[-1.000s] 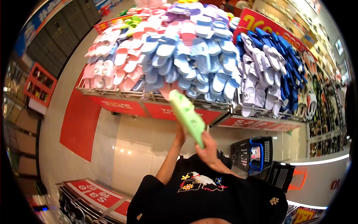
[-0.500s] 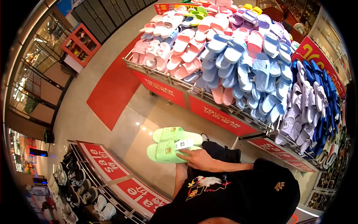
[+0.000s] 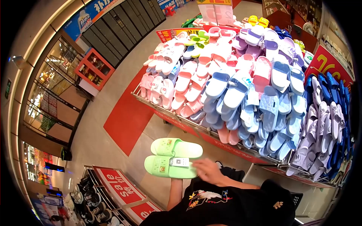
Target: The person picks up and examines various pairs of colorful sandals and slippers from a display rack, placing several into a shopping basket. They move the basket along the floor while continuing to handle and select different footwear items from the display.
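A pair of light green slippers (image 3: 173, 165) lies side by side, soles down, with a white tag (image 3: 180, 162) on the nearer one. My left hand (image 3: 176, 182) holds the pair from beneath; its fingers are hidden under the slippers and only the wrist area shows. Just right of the heel ends, beside the tag, is my right hand (image 3: 208, 171). Motion blurs its fingers, and whether they touch the slipper is unclear.
A rack (image 3: 181, 119) heaped with pink, blue and purple slippers stands ahead. More slippers hang at right by a red sign (image 3: 320, 62). A shoe rack with red sale signs (image 3: 117, 184) is at lower left. A red cabinet (image 3: 94, 69) stands further back.
My right hand has drawn back from the nearer slipper, where it was touching beside the tag. The slippers sit slightly lower and further left in view. The camera has tilted up, showing more background.
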The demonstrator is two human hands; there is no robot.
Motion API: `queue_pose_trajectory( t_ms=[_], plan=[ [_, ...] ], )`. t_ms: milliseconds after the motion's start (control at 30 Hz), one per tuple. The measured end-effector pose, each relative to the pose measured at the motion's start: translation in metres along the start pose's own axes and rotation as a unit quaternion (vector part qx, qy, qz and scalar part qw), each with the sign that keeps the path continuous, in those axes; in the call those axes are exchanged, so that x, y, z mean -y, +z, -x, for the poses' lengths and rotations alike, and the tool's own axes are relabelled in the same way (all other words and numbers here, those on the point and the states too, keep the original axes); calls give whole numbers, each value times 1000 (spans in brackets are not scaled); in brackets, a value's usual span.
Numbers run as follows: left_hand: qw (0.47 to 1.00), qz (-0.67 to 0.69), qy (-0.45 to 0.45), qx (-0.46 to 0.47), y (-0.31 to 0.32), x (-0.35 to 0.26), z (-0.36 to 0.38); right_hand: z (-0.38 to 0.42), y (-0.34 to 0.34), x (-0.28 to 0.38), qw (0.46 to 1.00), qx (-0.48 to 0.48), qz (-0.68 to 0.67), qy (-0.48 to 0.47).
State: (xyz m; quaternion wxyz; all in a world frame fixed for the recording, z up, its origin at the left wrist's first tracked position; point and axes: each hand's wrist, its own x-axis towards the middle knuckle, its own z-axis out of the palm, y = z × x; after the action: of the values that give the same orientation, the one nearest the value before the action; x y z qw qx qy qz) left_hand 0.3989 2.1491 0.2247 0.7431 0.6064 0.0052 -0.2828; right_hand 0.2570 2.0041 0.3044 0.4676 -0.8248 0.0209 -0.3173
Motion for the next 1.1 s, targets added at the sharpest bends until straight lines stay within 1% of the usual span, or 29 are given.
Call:
queue_pose_trajectory(
  t_ms=[33, 100, 133, 167, 200, 233, 267, 300, 367, 400, 433, 467, 500, 533, 567, 633, 767, 833, 900, 967, 1000, 1067, 1100],
  plan=[
    [1000, -2, 6, 2, 8, -5, -8, -3, -9, -13, 998, -55, 24, 36],
    [1000, -9, 18, 1, 20, -12, -21, -8, -21, -35, 982, -116, 31, 148],
    [1000, -9, 20, 0, 24, -14, -25, -11, -29, -32, 957, -94, -74, 265],
    [1000, -10, 19, -2, 26, -13, -30, -9, -27, -47, 957, -94, -75, 263],
    [1000, -11, 18, -6, 27, -12, -32, 0, -18, -68, 898, -77, -240, 361],
    [1000, -11, 11, -11, 23, -9, -31, 3, -14, -78, 801, -57, -397, 444],
    [1000, -10, 6, -20, 17, -5, -29, 5, -9, -85, 798, -23, -408, 443],
    [1000, -9, -2, -28, 13, -3, -27, -2, -7, -83, 799, -22, -408, 442],
    [999, -4, -10, -37, 9, 0, -36, -20, -1, -75, 713, 2, -492, 500],
    [999, -1, -14, -42, 7, 1, -39, -28, 9, -78, 689, 19, -518, 506],
    [999, 4, -18, -48, 3, 1, -41, -30, 28, -87, 691, 22, -513, 508],
    [998, 9, -23, -51, -1, 2, -46, -31, 51, -100, 697, -29, -501, 512],
    [998, 13, -27, -53, -5, 1, -51, -45, 63, -98, 701, -82, -487, 514],
    [998, 15, -30, -52, -10, 0, -59, -58, 68, -91, 691, -118, -507, 502],
    [998, 16, -35, -51, -16, -1, -65, -67, 79, -93, 693, -118, -505, 501],
    [998, 21, -40, -48, -27, -7, -82, -85, 102, -96, 730, -170, -445, 491],
    [998, 35, -45, -30, -56, -26, -114, -122, 132, -90, 754, -168, -406, 488],
    [998, 36, -51, -17, -76, -40, -131, -141, 150, -89, 735, -132, -444, 494],
    [998, 37, -50, -5, -96, -58, -150, -161, 171, -81, 748, -139, -429, 487],
    [998, 33, -55, 1, -123, -74, -163, -176, 195, -68, 733, -134, -440, 501],
    [998, 33, -61, 0, -137, -81, -168, -185, 211, -69, 736, -137, -434, 501],
    [997, 32, -64, 6, -162, -93, -181, -193, 244, -69, 735, -191, -420, 497],
    [997, 32, -64, 11, -170, -101, -189, -209, 251, -58, 734, -196, -414, 501]
  ],
)
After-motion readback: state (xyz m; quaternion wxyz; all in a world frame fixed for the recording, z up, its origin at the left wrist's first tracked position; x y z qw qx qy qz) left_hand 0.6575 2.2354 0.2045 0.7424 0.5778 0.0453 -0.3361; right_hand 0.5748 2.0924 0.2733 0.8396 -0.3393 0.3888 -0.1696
